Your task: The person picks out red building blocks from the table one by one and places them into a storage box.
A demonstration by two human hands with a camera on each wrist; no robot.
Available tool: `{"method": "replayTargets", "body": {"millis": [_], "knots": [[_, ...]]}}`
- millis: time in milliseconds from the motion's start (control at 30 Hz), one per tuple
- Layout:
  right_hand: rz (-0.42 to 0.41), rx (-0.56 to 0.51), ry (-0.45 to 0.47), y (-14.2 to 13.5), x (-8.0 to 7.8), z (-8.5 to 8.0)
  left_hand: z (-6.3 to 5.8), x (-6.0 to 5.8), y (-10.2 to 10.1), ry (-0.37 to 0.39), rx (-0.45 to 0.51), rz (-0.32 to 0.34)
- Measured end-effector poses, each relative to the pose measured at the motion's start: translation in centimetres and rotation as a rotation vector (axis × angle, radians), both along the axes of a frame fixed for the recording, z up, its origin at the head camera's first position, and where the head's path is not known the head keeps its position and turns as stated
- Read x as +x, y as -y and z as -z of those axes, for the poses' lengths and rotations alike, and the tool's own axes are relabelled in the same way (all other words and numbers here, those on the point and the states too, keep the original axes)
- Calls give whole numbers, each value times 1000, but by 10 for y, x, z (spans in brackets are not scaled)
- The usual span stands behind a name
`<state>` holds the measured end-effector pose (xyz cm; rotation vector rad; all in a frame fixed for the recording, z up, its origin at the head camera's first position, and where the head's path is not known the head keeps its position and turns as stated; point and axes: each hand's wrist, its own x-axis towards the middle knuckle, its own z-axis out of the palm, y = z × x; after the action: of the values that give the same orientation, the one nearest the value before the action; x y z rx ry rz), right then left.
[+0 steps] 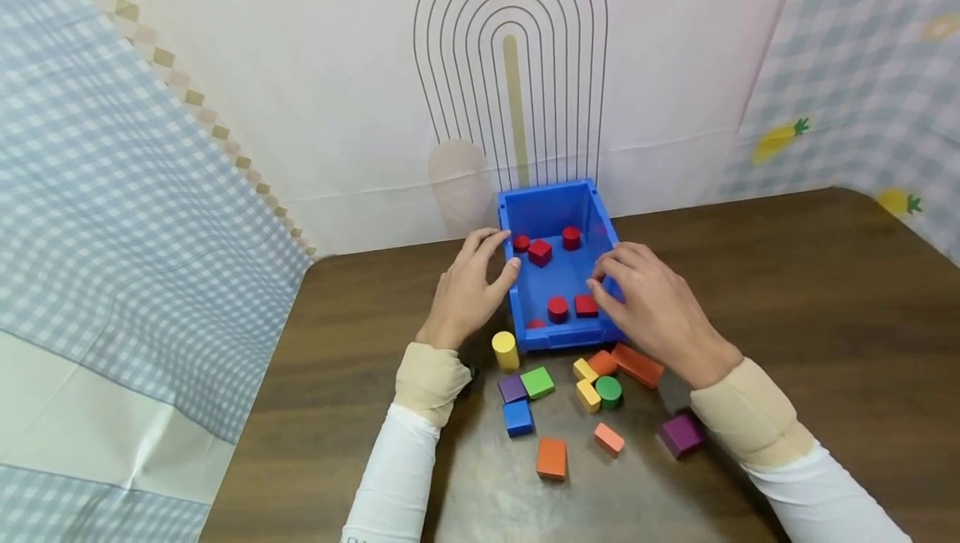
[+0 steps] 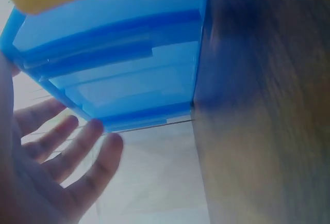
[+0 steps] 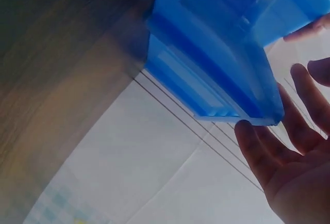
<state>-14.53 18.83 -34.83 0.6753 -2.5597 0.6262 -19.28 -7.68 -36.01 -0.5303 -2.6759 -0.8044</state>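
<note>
A blue plastic bin (image 1: 555, 279) stands on the table against the wall, with several red blocks inside, among them a red cube (image 1: 540, 253) and a red cylinder (image 1: 557, 309). My left hand (image 1: 467, 286) is at its left rim, fingers spread and loosely bent. At the right rim hovers my right hand (image 1: 663, 309), thumb and fingertips apart over the edge. Both wrist views show relaxed fingers beside the outer walls of the bin (image 2: 129, 53). In the right wrist view, a fingertip of the right hand (image 3: 296, 152) lies close to or against the rim. Neither hand holds a block.
In front of the bin lie loose blocks: a yellow cylinder (image 1: 506, 350), a green block (image 1: 537, 382), a blue block (image 1: 517, 418), an orange block (image 1: 552, 458), a long red-orange block (image 1: 637, 365) and a purple block (image 1: 681, 434). A patterned cloth (image 1: 360, 109) covers the wall behind.
</note>
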Motion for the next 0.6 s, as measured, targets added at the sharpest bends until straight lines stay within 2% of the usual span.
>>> {"method": "replayTargets", "body": {"millis": [100, 167, 433, 600], "knots": [[1, 4, 30, 1, 1, -3, -2, 0, 1, -75, -12, -13], [7, 0, 54, 2, 1, -5, -5, 1, 2, -96, -30, -16], [-38, -42, 119, 5, 1, -4, -18, 12, 10, -44, -152, -39], [-37, -17, 139, 0, 1, -9, -23, 18, 19, -44, -192, -70]]}}
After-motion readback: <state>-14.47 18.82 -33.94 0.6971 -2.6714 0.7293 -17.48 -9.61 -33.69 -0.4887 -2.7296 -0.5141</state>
